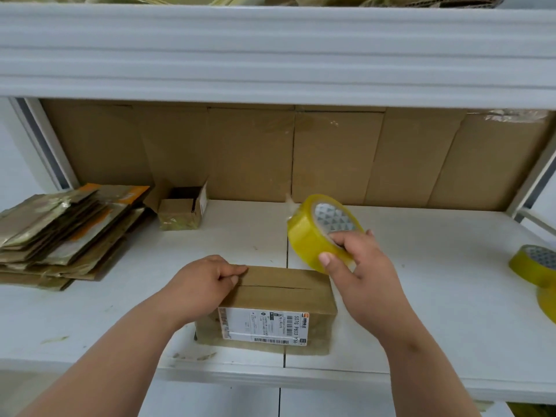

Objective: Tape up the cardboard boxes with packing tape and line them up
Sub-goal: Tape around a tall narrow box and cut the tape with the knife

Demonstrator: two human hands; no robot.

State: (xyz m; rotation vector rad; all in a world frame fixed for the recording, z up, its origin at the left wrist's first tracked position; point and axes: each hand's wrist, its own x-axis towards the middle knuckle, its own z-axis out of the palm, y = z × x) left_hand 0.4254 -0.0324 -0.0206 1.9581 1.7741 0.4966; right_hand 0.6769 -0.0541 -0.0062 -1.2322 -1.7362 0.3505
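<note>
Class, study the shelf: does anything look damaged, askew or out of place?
Yes. The small open box at the back sits skewed, flaps splayed, unsealed. The flattened cardboard stack on the left is fanned unevenly. The box under the hands shows an untaped top seam.

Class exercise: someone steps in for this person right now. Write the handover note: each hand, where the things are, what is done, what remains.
Left hand: pinching at the left end of the labelled box, by its top seam.
Right hand: holds the tape roll above the box's right end.
Small open box at the back; flattened boxes stacked left; spare rolls far right.
Done: flaps closed.
Left: tape the seam, do the rest, line them up.
</note>
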